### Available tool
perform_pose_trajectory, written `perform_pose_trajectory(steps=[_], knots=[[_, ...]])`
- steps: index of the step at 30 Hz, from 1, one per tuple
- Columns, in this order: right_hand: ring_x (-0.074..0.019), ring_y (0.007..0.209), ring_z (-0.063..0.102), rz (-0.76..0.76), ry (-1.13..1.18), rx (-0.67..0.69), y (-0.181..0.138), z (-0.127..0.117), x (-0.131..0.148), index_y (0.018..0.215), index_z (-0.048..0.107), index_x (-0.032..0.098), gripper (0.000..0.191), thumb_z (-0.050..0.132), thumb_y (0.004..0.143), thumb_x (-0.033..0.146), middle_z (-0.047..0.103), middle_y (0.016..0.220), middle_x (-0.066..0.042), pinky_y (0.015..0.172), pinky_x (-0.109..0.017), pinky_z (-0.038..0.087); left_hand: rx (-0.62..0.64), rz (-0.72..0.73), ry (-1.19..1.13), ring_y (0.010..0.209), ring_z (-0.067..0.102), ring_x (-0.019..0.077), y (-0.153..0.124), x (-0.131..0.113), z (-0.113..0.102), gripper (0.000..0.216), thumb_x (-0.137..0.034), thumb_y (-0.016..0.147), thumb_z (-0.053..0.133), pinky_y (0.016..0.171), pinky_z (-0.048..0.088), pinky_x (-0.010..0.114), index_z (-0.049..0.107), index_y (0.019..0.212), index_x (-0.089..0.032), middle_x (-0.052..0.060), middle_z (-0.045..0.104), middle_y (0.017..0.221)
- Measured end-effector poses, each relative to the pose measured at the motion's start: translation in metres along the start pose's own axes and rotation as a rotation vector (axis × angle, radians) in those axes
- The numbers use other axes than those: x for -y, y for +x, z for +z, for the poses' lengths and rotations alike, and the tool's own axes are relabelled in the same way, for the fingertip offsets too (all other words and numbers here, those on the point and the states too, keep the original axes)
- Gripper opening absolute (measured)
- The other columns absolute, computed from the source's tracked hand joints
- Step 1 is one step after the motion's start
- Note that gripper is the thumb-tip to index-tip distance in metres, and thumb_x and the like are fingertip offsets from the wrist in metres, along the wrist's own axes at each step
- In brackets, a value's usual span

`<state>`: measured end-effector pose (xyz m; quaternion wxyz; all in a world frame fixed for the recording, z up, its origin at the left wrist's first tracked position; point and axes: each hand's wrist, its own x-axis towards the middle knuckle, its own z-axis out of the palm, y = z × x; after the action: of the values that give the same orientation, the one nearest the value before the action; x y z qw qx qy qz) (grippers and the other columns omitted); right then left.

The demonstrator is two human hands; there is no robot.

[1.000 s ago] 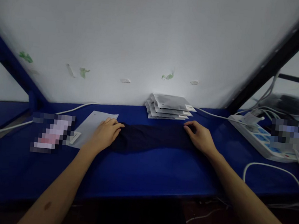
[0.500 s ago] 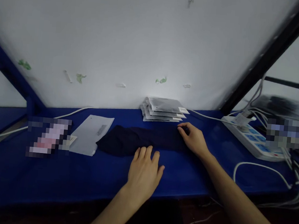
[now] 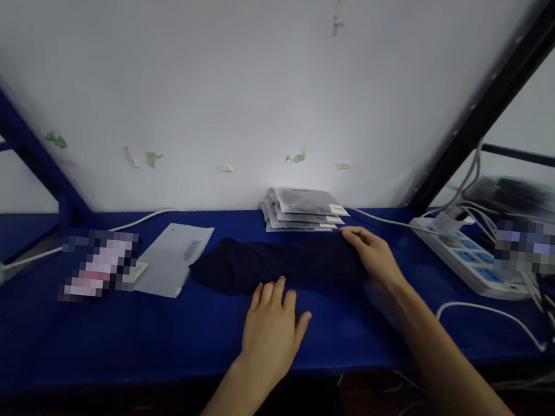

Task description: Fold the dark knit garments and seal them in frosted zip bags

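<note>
A long strip of dark folded cloth (image 3: 252,264) lies crosswise on the blue tabletop (image 3: 157,340). What kind of cloth item it is cannot be made out. My left hand (image 3: 273,325) rests palm down in front of it, fingers stretched, with the fingertips at the cloth's near edge. At the cloth's right end, my right hand (image 3: 373,256) has its fingers bent over the far corner and grips it; the thumb is partly hidden. A flat frosted plastic bag (image 3: 169,260) with a printed label sits just left of the cloth, touching or nearly touching its tip.
Behind the cloth, several packed frosted bags (image 3: 307,204) are stacked against the white wall (image 3: 220,85). A blurred-out phone-like object (image 3: 100,266) lies at left. On the right are a power strip (image 3: 473,263) and tangled white cables (image 3: 493,310).
My right hand has moved slightly right with the cloth's right end, and the cloth's left tip has shifted right too. My left hand stays flat at the near edge. The view has tilted slightly.
</note>
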<state>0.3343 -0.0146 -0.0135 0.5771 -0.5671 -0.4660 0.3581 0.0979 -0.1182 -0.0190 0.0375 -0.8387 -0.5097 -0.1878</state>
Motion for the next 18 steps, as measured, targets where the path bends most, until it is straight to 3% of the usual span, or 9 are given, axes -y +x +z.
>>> perform_pose_trajectory(steps=[3, 9, 14, 18], knots=[[-0.0142, 0.069, 0.062, 0.190, 0.228, -0.010, -0.008, -0.002, 0.024, 0.095, 0.073, 0.024, 0.033, 0.078, 0.070, 0.044, 0.071, 0.084, 0.001, 0.059, -0.024, 0.049, 0.001, 0.059, -0.045, 0.121, 0.058, 0.0312, 0.000, 0.000, 0.001, 0.030, -0.036, 0.096, 0.057, 0.106, 0.047, 0.052, 0.066, 0.112, -0.013, 0.015, 0.062, 0.135], [-0.0107, 0.064, 0.058, 0.240, 0.380, 0.081, -0.022, 0.021, 0.070, 0.096, 0.073, 0.022, 0.031, 0.080, 0.070, 0.037, 0.067, 0.079, 0.002, 0.054, -0.020, 0.047, -0.009, 0.152, -0.107, 0.118, 0.060, 0.0279, -0.001, 0.000, 0.005, 0.025, -0.034, 0.097, 0.058, 0.106, 0.048, 0.048, 0.068, 0.105, -0.013, 0.013, 0.065, 0.130], [-0.0105, 0.064, 0.058, 0.144, 0.298, 0.221, -0.027, 0.072, 0.083, 0.093, 0.071, 0.020, 0.026, 0.075, 0.075, 0.038, 0.067, 0.083, -0.001, 0.056, -0.021, 0.050, -0.046, 0.218, -0.131, 0.115, 0.061, 0.0253, -0.001, 0.000, 0.010, 0.020, -0.028, 0.096, 0.059, 0.107, 0.048, 0.044, 0.069, 0.103, -0.012, 0.011, 0.068, 0.124], [-0.0129, 0.064, 0.063, 0.137, 0.215, 0.404, -0.028, 0.126, 0.065, 0.089, 0.068, 0.021, 0.015, 0.070, 0.080, 0.033, 0.068, 0.084, -0.003, 0.064, -0.029, 0.059, -0.056, 0.198, -0.160, 0.113, 0.062, 0.0260, -0.003, -0.001, 0.011, 0.015, -0.024, 0.093, 0.062, 0.106, 0.048, 0.044, 0.069, 0.101, -0.013, 0.012, 0.070, 0.116]])
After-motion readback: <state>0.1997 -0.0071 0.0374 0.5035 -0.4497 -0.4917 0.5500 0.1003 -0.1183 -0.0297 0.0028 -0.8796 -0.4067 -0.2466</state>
